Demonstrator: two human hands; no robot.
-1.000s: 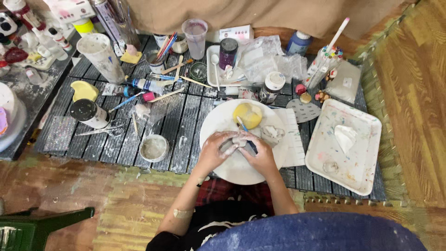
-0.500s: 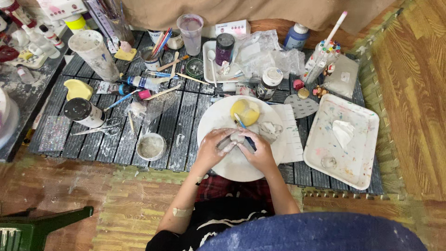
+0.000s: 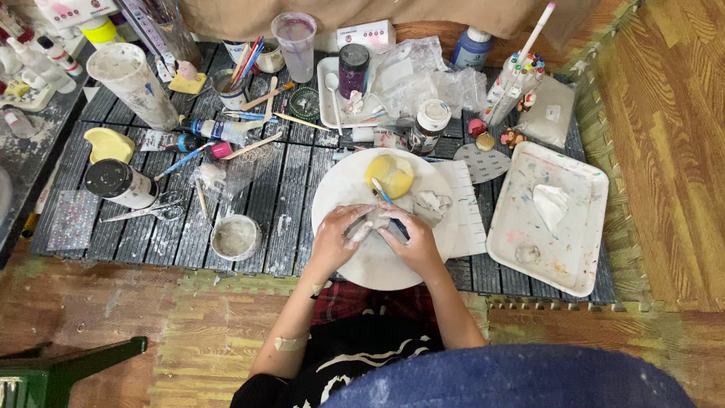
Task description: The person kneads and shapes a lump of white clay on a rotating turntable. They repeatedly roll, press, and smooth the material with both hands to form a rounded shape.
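Lump (image 3: 372, 224): small, pale, pinched between both hands over the plate (image 3: 340, 189), as before.
Left hand (image 3: 340, 234): closed on lump.
Right hand (image 3: 408, 240): grips lump and brush (image 3: 387, 202) (blue handle).
Box (image 3: 365, 35): white, far beyond hands.

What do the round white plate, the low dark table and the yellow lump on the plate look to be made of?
Round white plate: smooth, matte, likely plastic or ceramic. Low dark table: grey-painted wooden slats, with visible gaps and white smears. Yellow lump: soft, dull, rounded, possibly clay or sponge; the view cannot settle it.

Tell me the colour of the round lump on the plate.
Yellow lump, on the white plate, head view.
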